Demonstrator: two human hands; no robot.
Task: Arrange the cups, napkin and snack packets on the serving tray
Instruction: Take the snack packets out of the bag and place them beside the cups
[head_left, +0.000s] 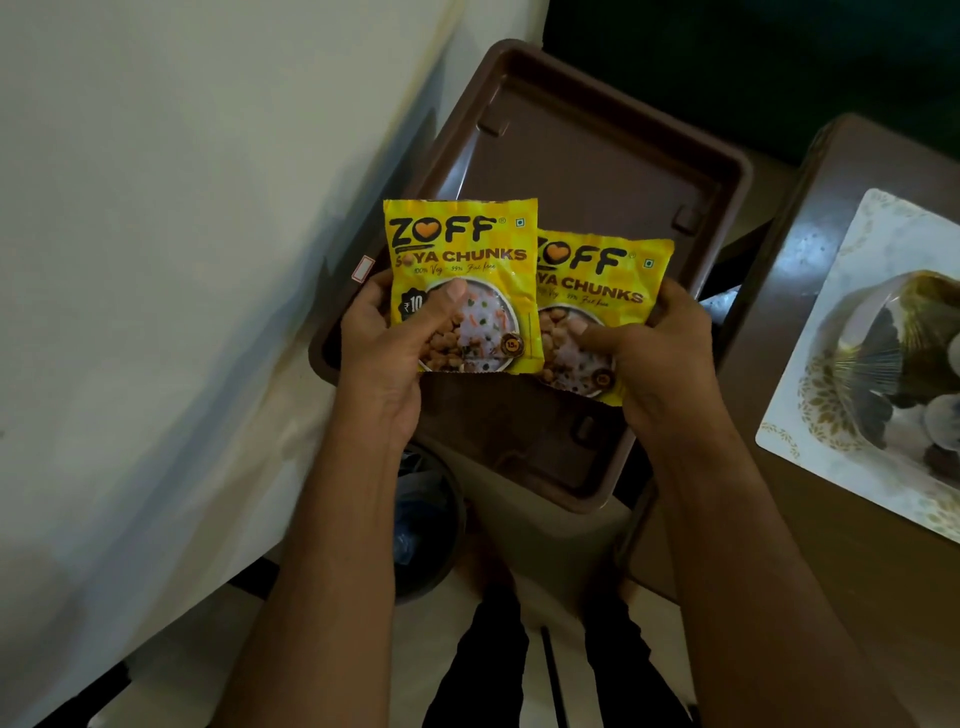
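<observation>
**Surfaces around the brown tray**

I see the brown serving tray (597, 171) lying flat and tilted in my view; I cannot tell what it rests on. Left of the tray, touching its long edge, a white sheeted surface (156, 260) spreads wide. Right of the tray stands a dark brown table (789, 519). On that table, well apart from the tray, lies a white patterned plate (810, 415) bearing a clear-wrapped bundle (883, 353). Below the tray's near end I see pale floor (540, 530).

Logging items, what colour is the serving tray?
Dark brown serving tray, clearest in the head view.
</observation>
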